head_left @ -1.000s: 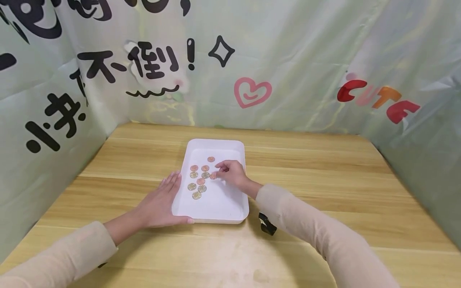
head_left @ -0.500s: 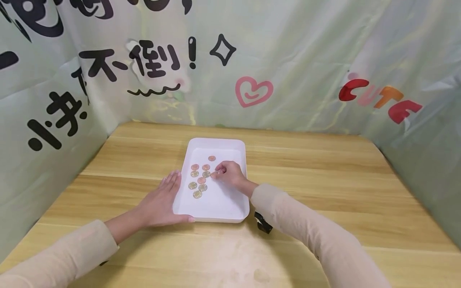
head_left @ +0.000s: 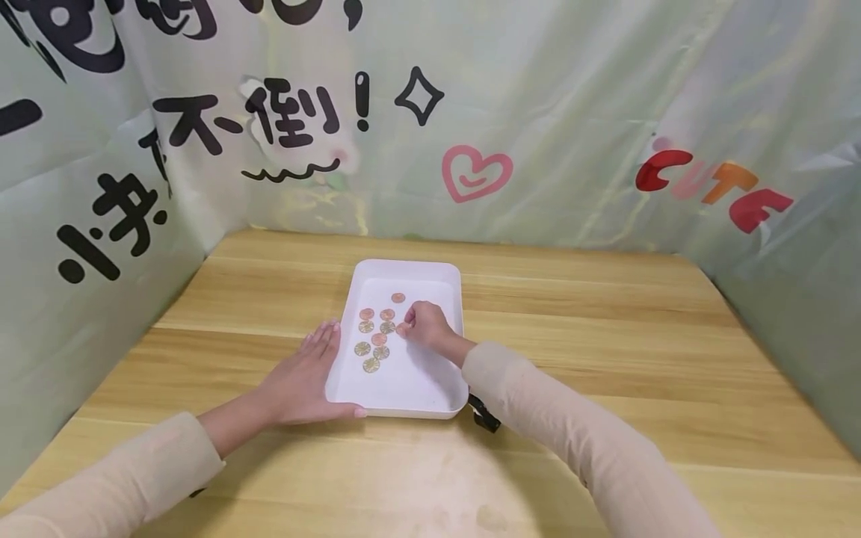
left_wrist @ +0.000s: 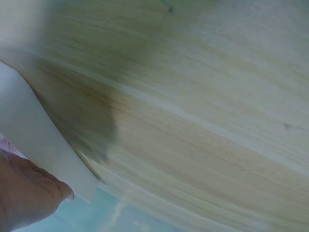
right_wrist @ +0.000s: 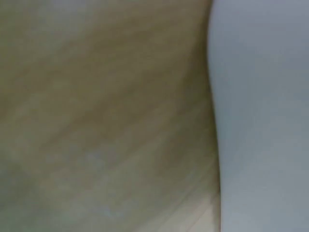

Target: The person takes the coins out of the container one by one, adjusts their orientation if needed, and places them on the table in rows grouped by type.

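A white tray (head_left: 410, 392) stands on the wooden table with several copper and brass-coloured coins (head_left: 371, 365) loosely spread inside. My left hand (head_left: 299, 385) rests against its near left corner, straight fingers along the left wall and thumb at the front wall. In the left wrist view, part of that hand (left_wrist: 29, 195) lies against the tray's pale side (left_wrist: 46, 140). Reaching over the right wall, my right hand (head_left: 429, 327) has curled fingers and pinches a copper coin (head_left: 400, 329), mostly hidden by the fingertips. Just left of it is a brass-coloured coin (head_left: 387, 327).
Wooden table (head_left: 572, 321) surrounds the tray. A printed fabric backdrop (head_left: 551, 112) rises behind it and along both sides. A black device (head_left: 484, 415) sits under the right cuff. The right wrist view is blurred, with a pale surface (right_wrist: 265, 121) beside the table.
My right index finger has drawn in from a more stretched position towards the thumb, and the right forearm has shifted slightly left. The left hand, tray and other coins keep their arrangement.
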### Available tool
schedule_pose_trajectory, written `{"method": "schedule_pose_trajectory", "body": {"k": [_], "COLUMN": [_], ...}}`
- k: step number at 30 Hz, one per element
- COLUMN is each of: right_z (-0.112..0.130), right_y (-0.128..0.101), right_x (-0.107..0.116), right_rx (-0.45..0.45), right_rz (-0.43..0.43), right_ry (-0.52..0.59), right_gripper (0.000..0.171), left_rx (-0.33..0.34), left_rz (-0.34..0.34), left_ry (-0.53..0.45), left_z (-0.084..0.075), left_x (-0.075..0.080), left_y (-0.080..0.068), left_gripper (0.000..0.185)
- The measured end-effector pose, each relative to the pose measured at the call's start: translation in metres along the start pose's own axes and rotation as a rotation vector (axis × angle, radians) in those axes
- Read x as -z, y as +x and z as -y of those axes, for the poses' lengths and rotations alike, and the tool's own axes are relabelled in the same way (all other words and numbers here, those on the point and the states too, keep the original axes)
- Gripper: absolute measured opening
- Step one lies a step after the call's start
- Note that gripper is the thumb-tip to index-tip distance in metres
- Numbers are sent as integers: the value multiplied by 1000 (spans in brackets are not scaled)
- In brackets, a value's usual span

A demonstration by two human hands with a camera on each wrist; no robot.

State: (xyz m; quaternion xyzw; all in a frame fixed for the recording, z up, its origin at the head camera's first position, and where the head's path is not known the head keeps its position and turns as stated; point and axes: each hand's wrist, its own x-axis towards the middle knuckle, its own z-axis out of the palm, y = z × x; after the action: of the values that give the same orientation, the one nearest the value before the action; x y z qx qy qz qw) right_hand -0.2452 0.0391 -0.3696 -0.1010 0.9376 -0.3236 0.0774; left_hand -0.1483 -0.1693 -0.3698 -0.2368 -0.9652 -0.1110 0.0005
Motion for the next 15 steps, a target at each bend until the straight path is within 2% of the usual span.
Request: {"method": "schedule_pose_trajectory", "body": {"k": [4,11,15], "right_z": [0,-3,-3], "right_y": [1,-1,-3], "right_x": [4,9,13], "right_rx": [-22,-43,-38], "right_rz": [30,-11,-14], "right_ry": [-11,59,103], "right_gripper": [15,9,13], "left_rx": [-5,7,7], "left_rz": [4,24,30], "left_ry": [4,14,20], "left_z": [0,0,0], "left_x": [0,1,3], "left_y": [1,1,2], "left_gripper": [121,120,120]}}
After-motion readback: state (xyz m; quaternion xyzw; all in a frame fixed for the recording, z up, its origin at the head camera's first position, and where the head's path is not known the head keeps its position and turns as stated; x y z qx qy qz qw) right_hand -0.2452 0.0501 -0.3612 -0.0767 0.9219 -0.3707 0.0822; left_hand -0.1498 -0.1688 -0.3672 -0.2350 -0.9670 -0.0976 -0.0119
